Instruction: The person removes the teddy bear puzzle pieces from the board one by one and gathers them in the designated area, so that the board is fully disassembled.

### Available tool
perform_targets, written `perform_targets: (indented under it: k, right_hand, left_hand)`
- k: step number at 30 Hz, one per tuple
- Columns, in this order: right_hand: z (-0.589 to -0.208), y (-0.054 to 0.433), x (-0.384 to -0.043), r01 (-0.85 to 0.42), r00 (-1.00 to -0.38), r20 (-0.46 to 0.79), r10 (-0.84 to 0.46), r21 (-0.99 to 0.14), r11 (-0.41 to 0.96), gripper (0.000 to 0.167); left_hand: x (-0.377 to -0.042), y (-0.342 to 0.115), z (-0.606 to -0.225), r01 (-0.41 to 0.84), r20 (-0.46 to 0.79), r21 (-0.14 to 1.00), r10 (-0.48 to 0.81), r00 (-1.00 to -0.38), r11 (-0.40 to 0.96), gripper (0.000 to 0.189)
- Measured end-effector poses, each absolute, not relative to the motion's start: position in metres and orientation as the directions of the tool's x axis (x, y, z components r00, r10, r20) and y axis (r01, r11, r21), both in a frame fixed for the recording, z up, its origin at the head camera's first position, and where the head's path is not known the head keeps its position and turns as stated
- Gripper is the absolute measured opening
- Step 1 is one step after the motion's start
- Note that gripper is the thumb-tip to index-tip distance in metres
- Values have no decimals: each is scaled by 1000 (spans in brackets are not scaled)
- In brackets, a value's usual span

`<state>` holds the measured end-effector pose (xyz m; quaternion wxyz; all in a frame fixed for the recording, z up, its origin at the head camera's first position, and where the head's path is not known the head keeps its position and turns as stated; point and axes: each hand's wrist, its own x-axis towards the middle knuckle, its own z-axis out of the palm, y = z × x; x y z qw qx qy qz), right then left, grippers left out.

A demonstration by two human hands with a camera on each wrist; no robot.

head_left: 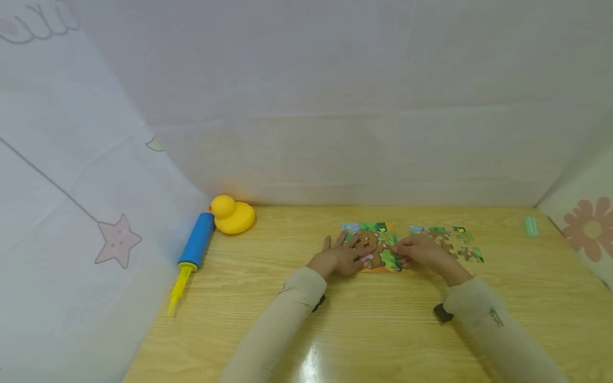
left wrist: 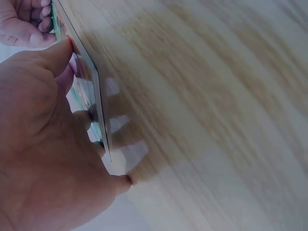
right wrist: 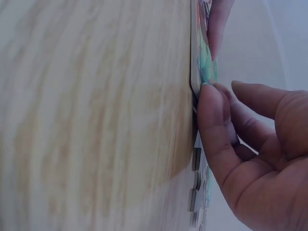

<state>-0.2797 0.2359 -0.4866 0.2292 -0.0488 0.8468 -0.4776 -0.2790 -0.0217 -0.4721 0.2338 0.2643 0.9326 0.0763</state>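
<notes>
A jigsaw puzzle board (head_left: pixel 383 268) with a brown bear picture lies flat toward the back of the table. My left hand (head_left: pixel 341 259) rests on it with fingers spread across the picture; in the left wrist view one fingertip touches the tabletop beside the board. At the board's right edge, the curled fingers of my right hand (head_left: pixel 421 252) pinch what looks like a green puzzle piece (right wrist: pixel 206 72), mostly hidden by the fingertips. Just right of the board, several joined puzzle pieces (head_left: pixel 471 254) show a similar bear picture, partly covered by my right hand.
A yellow rubber duck (head_left: pixel 233 217) and a blue hand pump (head_left: pixel 197 242) with a yellow nozzle lie at the left. A small mint-green item (head_left: pixel 531 226) lies at the back right. White fabric walls (head_left: pixel 335 143) stand behind and beside the wooden table (head_left: pixel 373 340).
</notes>
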Motion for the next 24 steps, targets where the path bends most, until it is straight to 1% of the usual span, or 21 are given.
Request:
perform_targets:
  k: [6, 12, 15, 24]
  right_hand:
    - [-491, 240, -280, 119, -897, -324, -300, -832, 542, 37]
    - [-489, 242, -278, 82, -894, -286, -345, -861, 502, 27]
    - [-489, 241, -276, 93, -888, -285, -361, -880, 466, 23]
    - [-491, 243, -275, 85, -894, -259, -366, -899, 429, 28]
  left_hand:
    - [-279, -21, -474, 448, -395, 271, 523, -755, 852, 55]
    - [-280, -21, -474, 440, -399, 265, 513, -760, 858, 56]
    - [-279, -22, -472, 438, -403, 266, 512, -759, 859, 56]
    - [-278, -22, -466, 441, -408, 280, 521, -750, 853, 56]
